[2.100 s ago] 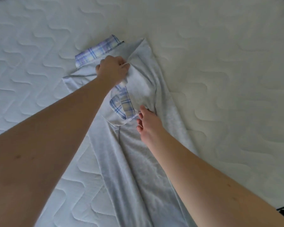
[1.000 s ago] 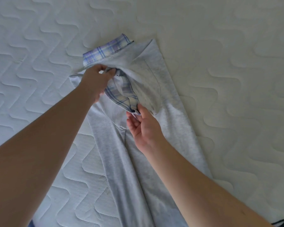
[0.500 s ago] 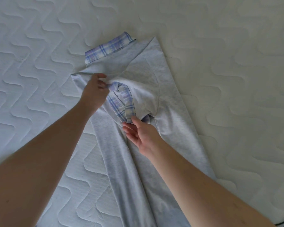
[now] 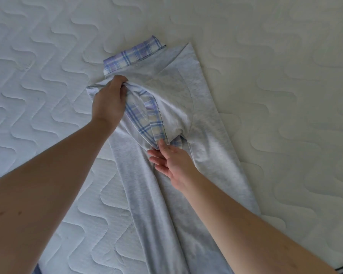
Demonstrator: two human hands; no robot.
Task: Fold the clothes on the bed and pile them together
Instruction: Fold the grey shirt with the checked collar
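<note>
Gripping a bunched fold of the grey garment (image 4: pixel 186 99) near its plaid collar (image 4: pixel 133 54), left hand (image 4: pixel 109 101) has fingers curled tight round the cloth. Right hand (image 4: pixel 172 159) sits just below the plaid-trimmed opening (image 4: pixel 147 121), thumb pressing the trim's lower end, other fingers spread and relaxed. Garment lies on the quilted mattress (image 4: pixel 285 76), long axis running from collar toward the person. Left hand nearer the collar.
</note>
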